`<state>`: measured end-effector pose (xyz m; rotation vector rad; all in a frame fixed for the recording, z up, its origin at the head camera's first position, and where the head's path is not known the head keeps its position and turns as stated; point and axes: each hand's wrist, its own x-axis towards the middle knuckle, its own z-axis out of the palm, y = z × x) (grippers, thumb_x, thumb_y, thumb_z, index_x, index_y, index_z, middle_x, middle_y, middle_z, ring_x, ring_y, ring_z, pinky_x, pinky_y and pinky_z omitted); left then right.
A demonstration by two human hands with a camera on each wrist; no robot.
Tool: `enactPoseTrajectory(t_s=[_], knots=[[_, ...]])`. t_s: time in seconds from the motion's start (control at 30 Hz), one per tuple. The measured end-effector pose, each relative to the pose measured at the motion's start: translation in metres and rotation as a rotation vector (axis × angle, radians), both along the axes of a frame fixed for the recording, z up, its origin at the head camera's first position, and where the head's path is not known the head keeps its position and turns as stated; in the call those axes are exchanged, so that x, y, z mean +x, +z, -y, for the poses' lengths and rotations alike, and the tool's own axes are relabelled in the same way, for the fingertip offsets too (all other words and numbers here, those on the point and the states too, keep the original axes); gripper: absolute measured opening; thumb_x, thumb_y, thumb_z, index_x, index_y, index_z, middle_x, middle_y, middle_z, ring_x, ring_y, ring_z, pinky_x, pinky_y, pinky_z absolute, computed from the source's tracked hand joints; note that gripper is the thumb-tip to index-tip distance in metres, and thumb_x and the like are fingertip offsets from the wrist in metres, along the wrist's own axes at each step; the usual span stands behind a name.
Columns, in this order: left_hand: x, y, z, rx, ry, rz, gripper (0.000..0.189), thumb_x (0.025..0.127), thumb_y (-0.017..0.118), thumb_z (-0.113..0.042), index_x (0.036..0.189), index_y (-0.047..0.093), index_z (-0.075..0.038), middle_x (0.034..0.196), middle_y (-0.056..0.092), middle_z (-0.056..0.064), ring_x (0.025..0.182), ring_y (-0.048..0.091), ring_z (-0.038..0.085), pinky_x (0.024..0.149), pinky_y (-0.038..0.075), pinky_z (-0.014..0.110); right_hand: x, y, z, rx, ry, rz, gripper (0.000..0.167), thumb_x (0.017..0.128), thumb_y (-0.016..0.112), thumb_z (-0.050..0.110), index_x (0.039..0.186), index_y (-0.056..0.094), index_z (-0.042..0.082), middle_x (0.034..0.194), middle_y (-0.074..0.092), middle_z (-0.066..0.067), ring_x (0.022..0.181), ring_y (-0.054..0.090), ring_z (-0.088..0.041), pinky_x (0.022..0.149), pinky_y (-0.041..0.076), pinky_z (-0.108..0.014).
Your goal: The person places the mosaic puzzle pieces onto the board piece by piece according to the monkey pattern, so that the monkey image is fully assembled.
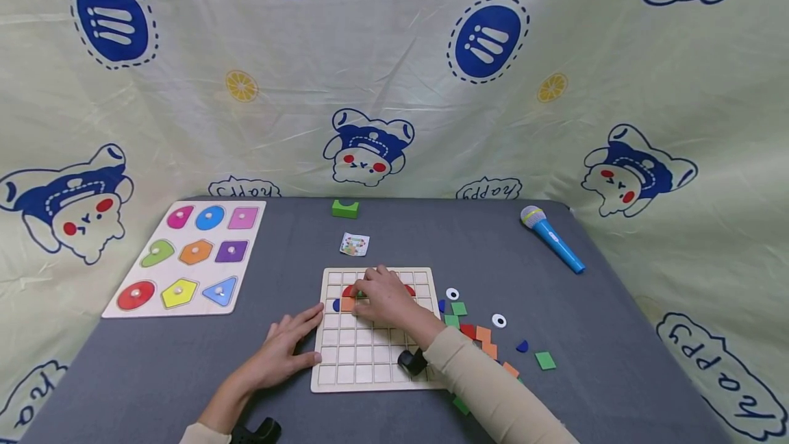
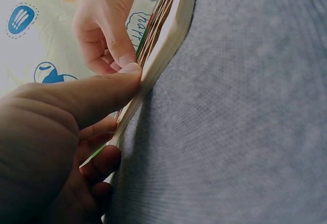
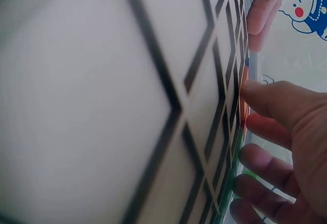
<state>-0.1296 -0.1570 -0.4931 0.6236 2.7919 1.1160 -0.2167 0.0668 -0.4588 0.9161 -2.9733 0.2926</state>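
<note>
A pale wooden grid board [image 1: 364, 379] lies on the table. My left hand [image 1: 280, 355] rests at its left edge, thumb and fingertips touching the rim, with the fingers fairly straight in the head view. Over the upper rows is my right hand [image 1: 388, 299], its thumb and index finger at an orange square tile [image 3: 244, 110] set among the grid cells; the hand partly covers this tile. To the left of those fingertips sit another orange square [image 1: 347, 304] and a blue piece [image 1: 335, 305]. Red pieces [image 1: 409, 290] and some green show in the row above, partly hidden.
Loose tiles, among them a green square [image 1: 545, 360], and white ring-like discs [image 1: 498, 321] lie right of the board. A shape puzzle [image 1: 209, 231] stands back left. Behind are a small card [image 1: 354, 244], a green block [image 1: 345, 209] and a blue microphone [image 1: 557, 244].
</note>
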Motion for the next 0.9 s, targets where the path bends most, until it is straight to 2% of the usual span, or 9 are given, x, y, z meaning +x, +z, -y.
enactPoseTrajectory(t_s=[0.2,0.37,0.6,0.8,0.9], knots=[[0.000,0.000,0.000,0.001,0.003,0.001,0.069,0.081,0.072,-0.026,0.141,0.044,-0.008,0.152,0.037,0.002,0.101,0.037,0.010,0.084,0.021,0.038,0.004,0.005,-0.007,-0.035,-0.009,0.045,0.020,0.082,0.068,0.034,0.100,0.071,0.025,0.095,0.059,0.004,0.086,0.043,-0.013,0.077,0.037,-0.029],[0.000,0.001,0.000,0.003,0.001,-0.005,0.069,0.081,0.072,-0.026,0.142,0.044,-0.008,0.151,0.038,0.002,0.100,0.036,0.009,0.084,0.021,0.038,0.009,0.010,-0.023,-0.098,-0.019,0.034,0.022,0.081,0.070,0.035,0.100,0.071,0.023,0.093,0.057,0.004,0.086,0.042,-0.013,0.078,0.036,-0.031],[0.000,0.000,0.000,0.006,0.002,-0.012,0.069,0.081,0.072,-0.024,0.141,0.044,-0.008,0.152,0.038,0.002,0.099,0.036,0.008,0.085,0.021,0.039,0.016,0.011,-0.065,-0.184,-0.067,0.008,0.023,0.081,0.072,0.032,0.100,0.071,0.019,0.089,0.056,0.002,0.081,0.038,-0.012,0.075,0.032,-0.032],[0.001,0.000,0.000,0.008,0.004,-0.005,0.069,0.081,0.072,-0.025,0.142,0.044,-0.008,0.152,0.037,0.001,0.098,0.036,0.007,0.086,0.022,0.039,0.025,0.015,-0.107,-0.244,-0.133,-0.004,0.023,0.080,0.074,0.028,0.100,0.071,0.016,0.092,0.058,-0.001,0.085,0.042,-0.013,0.077,0.035,-0.034],[0.001,0.000,0.000,0.012,0.005,0.001,0.069,0.081,0.072,-0.025,0.142,0.044,-0.008,0.152,0.037,0.001,0.099,0.036,0.008,0.088,0.022,0.043,0.031,0.014,-0.128,-0.268,-0.169,0.008,0.023,0.081,0.073,0.026,0.100,0.071,0.015,0.092,0.058,-0.003,0.086,0.042,-0.014,0.076,0.035,-0.035]])
